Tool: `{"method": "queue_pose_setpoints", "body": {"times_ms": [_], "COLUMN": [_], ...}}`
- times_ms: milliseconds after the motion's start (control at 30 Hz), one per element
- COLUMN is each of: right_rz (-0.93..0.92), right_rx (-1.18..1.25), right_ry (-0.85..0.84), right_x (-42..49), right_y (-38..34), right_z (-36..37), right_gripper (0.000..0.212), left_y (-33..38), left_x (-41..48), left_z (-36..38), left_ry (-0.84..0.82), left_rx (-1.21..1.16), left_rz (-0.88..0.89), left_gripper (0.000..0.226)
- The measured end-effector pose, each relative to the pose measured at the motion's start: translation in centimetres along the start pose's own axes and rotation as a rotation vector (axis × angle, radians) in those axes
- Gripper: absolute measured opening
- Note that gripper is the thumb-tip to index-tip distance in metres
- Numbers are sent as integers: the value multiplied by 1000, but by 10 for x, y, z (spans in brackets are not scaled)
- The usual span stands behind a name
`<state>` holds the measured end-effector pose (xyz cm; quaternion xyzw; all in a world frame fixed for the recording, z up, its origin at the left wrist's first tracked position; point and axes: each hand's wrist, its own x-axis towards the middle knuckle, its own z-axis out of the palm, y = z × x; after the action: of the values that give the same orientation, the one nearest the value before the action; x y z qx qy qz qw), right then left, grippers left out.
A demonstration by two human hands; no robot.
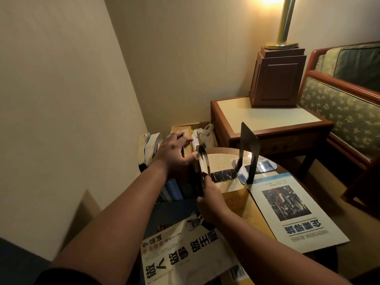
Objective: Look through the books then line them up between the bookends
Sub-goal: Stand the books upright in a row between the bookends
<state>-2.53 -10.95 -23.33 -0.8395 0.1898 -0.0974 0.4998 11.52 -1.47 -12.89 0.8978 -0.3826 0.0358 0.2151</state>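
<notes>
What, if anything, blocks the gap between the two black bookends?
Nothing visible stands between the held bookend and the standing bookend. The Understanding Business book lies flat just in front of that gap.
</notes>
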Motion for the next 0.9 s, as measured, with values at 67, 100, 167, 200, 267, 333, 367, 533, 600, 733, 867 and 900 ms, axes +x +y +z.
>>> {"method": "queue_pose_setpoints", "body": {"times_ms": [67, 100, 167, 200, 267, 333, 367, 533, 600, 733, 867, 900], "right_rz": [19, 30, 56, 64, 65, 37, 25, 33, 46, 43, -27, -49], "right_rx": [16, 19, 15, 9, 13, 45, 71, 143, 152, 123, 12, -50], "right_ry": [-27, -46, -87, -99, -99, -69, -57, -54, -75, -102, -98, -99], "right_x": [2, 3, 4, 3, 3, 1, 0, -5, -5, -9, -24, -29], "right_y": [-1, 0, 1, 1, -1, -6, -8, -16, -16, -12, 11, 18], "right_z": [-5, -7, -10, -10, -10, -8, -7, -8, -12, -22, -42, -50], "right_gripper": [51, 52, 53, 51, 51, 63, 71, 81, 85, 81, 67, 62], "left_y": [0, -1, -1, -2, -1, 0, 0, 2, 3, 7, 9, 10], "left_x": [0, 0, 1, 1, 1, 1, 0, -1, -1, -1, 6, 10], "left_z": [0, 0, 0, 0, -1, -1, -1, -1, -2, -5, -13, -14], "left_ry": [1, 4, 10, 11, 6, 4, 4, 14, 12, -22, -135, -160], "left_rx": [0, -2, -6, -5, 1, 4, 4, -2, 5, 37, 131, 165], "left_rz": [-3, -4, -3, -2, 0, 1, 0, -1, 1, -8, -6, -6], "left_gripper": [73, 75, 79, 79, 81, 81, 80, 67, 66, 72, 80, 77]}}
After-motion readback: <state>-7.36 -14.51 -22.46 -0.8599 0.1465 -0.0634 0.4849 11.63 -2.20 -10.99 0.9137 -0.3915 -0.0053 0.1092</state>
